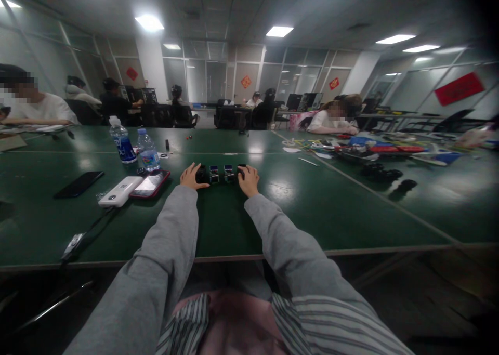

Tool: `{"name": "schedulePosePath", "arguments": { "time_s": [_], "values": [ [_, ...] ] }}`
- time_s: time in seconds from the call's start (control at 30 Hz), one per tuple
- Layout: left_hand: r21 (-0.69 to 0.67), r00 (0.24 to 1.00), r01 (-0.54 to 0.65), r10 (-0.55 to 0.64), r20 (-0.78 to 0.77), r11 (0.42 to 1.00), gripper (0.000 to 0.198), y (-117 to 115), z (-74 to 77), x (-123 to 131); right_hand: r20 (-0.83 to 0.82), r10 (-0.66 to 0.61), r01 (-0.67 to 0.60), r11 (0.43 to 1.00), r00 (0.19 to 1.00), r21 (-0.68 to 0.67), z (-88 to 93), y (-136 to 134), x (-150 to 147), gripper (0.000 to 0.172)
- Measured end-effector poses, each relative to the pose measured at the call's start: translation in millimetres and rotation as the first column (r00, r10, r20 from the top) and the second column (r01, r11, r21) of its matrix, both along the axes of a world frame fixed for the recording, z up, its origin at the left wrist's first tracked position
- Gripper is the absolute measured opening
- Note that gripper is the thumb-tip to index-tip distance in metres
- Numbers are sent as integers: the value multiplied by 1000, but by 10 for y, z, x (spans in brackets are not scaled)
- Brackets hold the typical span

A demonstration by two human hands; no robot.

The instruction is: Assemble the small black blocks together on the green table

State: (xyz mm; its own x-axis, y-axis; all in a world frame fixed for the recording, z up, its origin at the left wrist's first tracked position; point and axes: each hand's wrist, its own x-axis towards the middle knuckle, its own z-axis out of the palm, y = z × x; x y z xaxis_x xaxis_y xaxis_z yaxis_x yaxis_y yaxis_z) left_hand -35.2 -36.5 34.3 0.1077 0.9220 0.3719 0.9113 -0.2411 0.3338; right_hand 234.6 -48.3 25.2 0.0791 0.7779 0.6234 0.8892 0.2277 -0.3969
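My left hand and my right hand rest on the green table, one at each end of a short row of small objects. Between thumb and fingers, my left hand grips a black rounded object. Another dark object is under the curled fingers of my right hand, which partly cover it. In the gap between the hands stand two small devices, a left one and a right one, with dark bluish panels on top and silvery parts below. Their exact kind is too small to make out.
Left of my hands are a white power bank with a cable, a red-edged phone, a black phone, a blue-labelled bottle and a clear bottle. Tools and cables clutter the right. People sit farther back.
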Motion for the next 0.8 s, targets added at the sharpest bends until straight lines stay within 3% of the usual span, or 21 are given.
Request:
{"name": "schedulePosePath", "arguments": {
  "time_s": [0.1,0.3,0.8],
  "values": [
    [52,999,-38,39,-25,998,99,-96,59,94,56,60,-61,998,997,24,62,-100,-75,33],
    [37,998,0,2,-64,999,91,-124,49,209,201,178,-185,983,963,16,160,-233,-184,34],
    [43,998,-3,6,-66,999,71,-133,58,257,246,223,-210,975,943,-75,163,-211,-185,28]
  ]
}}
